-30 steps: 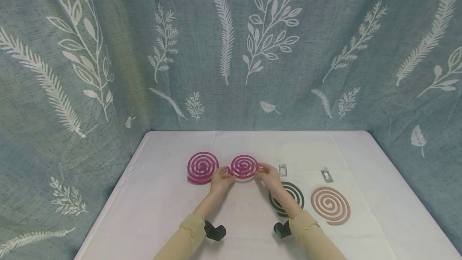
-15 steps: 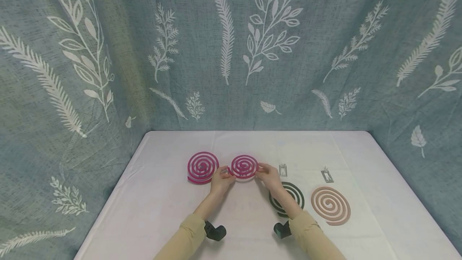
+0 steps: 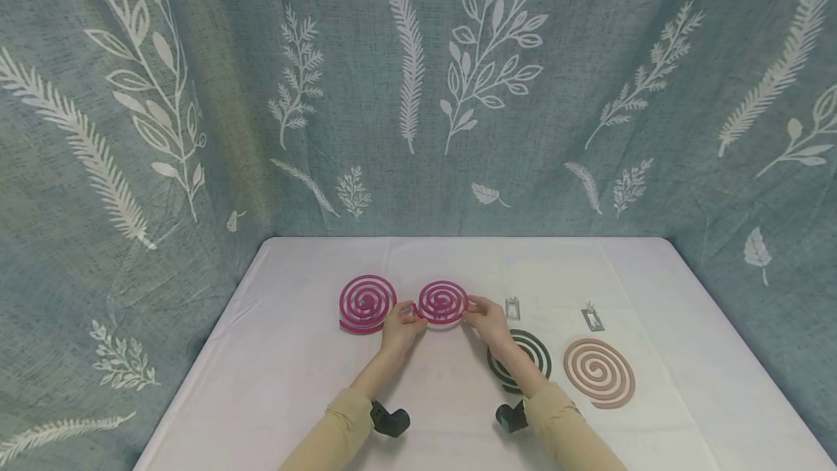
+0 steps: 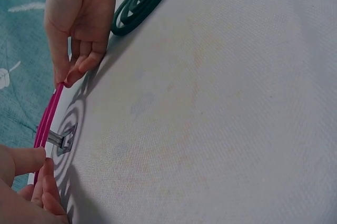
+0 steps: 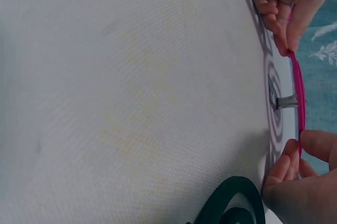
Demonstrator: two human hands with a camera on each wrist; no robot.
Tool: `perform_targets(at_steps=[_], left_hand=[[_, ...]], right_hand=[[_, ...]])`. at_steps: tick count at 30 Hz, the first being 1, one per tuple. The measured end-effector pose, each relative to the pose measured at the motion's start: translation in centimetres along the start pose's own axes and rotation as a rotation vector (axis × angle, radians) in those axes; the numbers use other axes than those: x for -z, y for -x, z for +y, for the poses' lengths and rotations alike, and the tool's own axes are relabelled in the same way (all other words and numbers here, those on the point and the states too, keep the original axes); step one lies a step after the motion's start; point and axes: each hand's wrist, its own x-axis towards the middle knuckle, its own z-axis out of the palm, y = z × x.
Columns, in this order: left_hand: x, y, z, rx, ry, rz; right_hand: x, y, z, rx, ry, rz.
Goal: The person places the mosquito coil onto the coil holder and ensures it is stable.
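Note:
In the head view both hands hold a magenta mosquito coil (image 3: 442, 302) from opposite sides. My left hand (image 3: 400, 329) pinches its left rim between thumb and fingers. On the right rim, my right hand (image 3: 489, 320) has a similar pinch. The wrist views show the coil nearly edge-on, raised above the table with its spiral shadow beneath. A small metal coil stand (image 4: 66, 138) rises from the tabletop to the coil's middle; whether they are locked together cannot be seen. To the left, beside my left hand, is another magenta coil (image 3: 368, 302).
A dark green coil (image 3: 548, 362) lies partly under my right forearm. Right of it is a tan coil (image 3: 596, 369). Two metal stands, one nearer (image 3: 513, 308) and one farther right (image 3: 592, 318), rest behind them. The white table (image 3: 294, 384) meets a patterned curtain (image 3: 418, 187) at the back.

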Motion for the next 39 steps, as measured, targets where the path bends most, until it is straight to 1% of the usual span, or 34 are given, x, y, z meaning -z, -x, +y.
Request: perform_targets(at_steps=[22,39], left_hand=[[-0.08,0.16,-0.03,0.016,-0.033,0.007],[-0.14,0.17,-0.13,-0.005,-0.034,0.007]], right_hand=[[0.01,0.12,-0.18,-0.01,-0.007,-0.002],[0.03,0.22,-0.17,-0.019,0.003,0.001]])
